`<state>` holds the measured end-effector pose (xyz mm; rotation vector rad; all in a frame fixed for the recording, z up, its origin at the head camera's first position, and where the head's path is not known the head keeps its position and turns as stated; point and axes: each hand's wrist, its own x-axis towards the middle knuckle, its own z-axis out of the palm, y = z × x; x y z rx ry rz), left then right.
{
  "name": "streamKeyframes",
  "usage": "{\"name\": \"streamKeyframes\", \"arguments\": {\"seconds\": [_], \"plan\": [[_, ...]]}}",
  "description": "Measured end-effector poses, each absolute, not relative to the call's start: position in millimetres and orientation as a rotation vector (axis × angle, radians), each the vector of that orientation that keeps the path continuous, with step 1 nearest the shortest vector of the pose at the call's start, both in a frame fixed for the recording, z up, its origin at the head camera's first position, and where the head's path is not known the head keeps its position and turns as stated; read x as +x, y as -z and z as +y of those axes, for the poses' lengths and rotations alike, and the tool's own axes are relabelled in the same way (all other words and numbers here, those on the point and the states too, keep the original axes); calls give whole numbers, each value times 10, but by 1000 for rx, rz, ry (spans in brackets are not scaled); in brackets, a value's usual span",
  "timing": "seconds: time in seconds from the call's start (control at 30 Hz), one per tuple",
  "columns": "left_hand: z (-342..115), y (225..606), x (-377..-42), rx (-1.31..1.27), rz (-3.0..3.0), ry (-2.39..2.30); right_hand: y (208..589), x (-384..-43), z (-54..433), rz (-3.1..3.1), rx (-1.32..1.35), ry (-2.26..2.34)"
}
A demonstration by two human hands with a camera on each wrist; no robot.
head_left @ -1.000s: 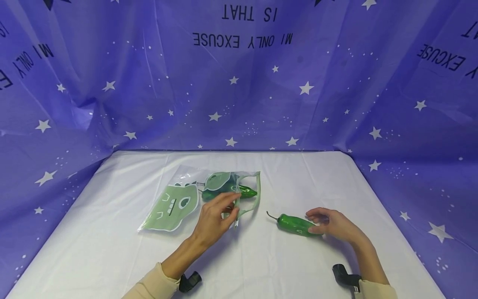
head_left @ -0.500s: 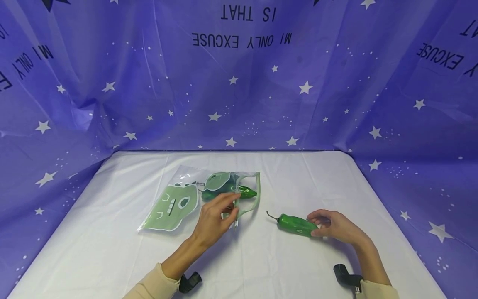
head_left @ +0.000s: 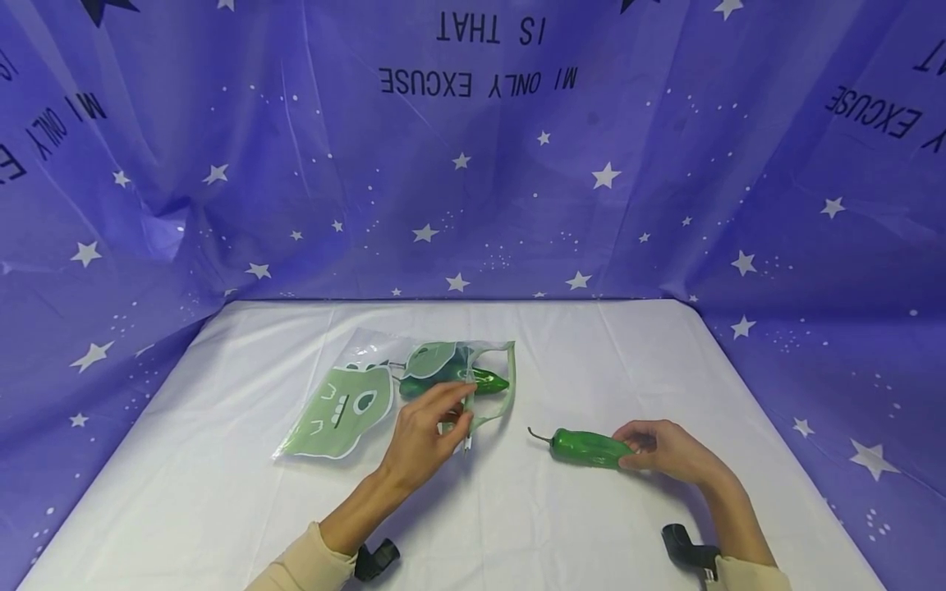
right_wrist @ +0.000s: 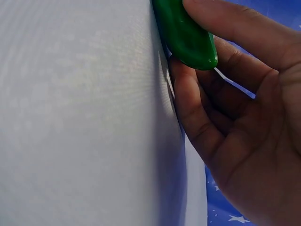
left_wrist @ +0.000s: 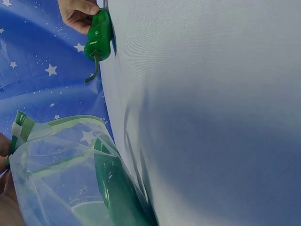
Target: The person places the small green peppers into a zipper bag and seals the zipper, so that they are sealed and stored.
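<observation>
A clear zip bag (head_left: 336, 410) with a green cartoon print lies on the left half of the table, its mouth facing right. My left hand (head_left: 424, 431) pinches the near rim of that mouth and holds it apart. Inside the bag is a green pepper (head_left: 489, 380), its tip towards the opening; the print partly hides it, and perhaps another. To the right, a second green pepper (head_left: 587, 448) points its stem left. My right hand (head_left: 668, 447) grips its tip end between thumb and fingers, also seen in the right wrist view, where the pepper (right_wrist: 188, 37) is cropped.
A white cloth (head_left: 517, 517) covers the table. Purple star-printed curtain (head_left: 473, 180) hangs behind it and along both sides. Black wrist cameras (head_left: 377, 560) sit at the cuffs, low over the cloth.
My right hand has shifted slightly right and nearer, its fingers closing round the pepper's tip. The pepper has rolled a little. My left hand and the bag stay put.
</observation>
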<state>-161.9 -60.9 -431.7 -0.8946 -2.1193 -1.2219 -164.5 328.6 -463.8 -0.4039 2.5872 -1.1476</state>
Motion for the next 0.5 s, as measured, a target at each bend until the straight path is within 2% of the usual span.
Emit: {"name": "streamKeyframes", "arguments": {"seconds": [0.5], "plan": [[-633,4339,-1615,-904,-2112,1237,4687,-1648,3319,2571,-365,1184]]}}
